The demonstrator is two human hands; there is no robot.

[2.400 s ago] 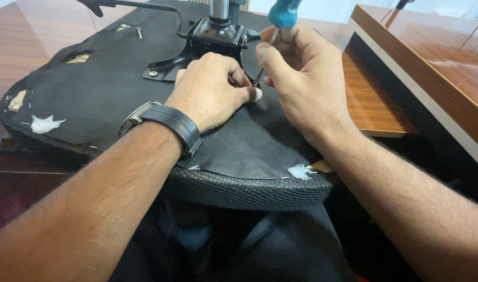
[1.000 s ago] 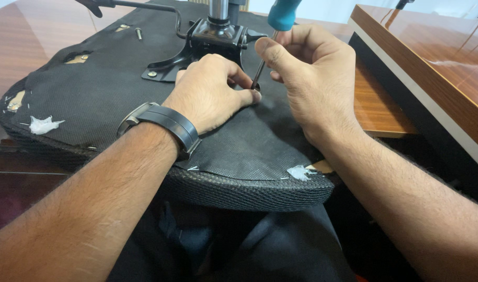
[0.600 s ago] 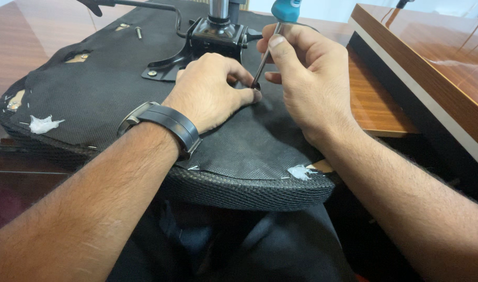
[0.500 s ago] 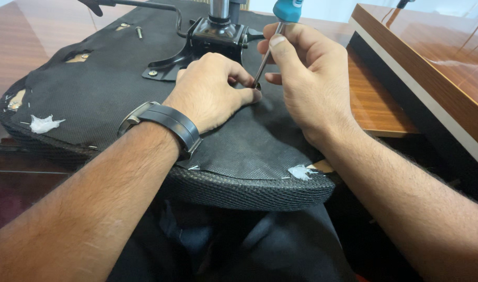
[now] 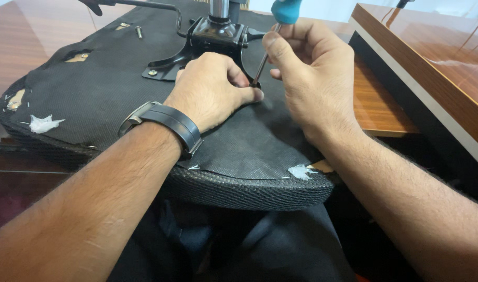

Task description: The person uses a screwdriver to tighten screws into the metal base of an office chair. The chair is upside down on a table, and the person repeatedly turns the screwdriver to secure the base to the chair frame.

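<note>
Screwdriver [image 5: 270,47], gripped in closed right hand [image 5: 312,78]: tip may slip off the screw into left hand [image 5: 210,89], curled on chair seat [image 5: 103,89].

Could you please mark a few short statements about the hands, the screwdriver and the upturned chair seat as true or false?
1. The right hand holds a blue-handled screwdriver. True.
2. The left hand is lifted clear of the black fabric-covered chair seat underside. False: it rests on the fabric beside the screwdriver tip.
3. A dark wristwatch sits on the left wrist. True.
4. The black metal chair mechanism plate lies detached on the brown wooden table. False: it sits on the seat underside.
</note>
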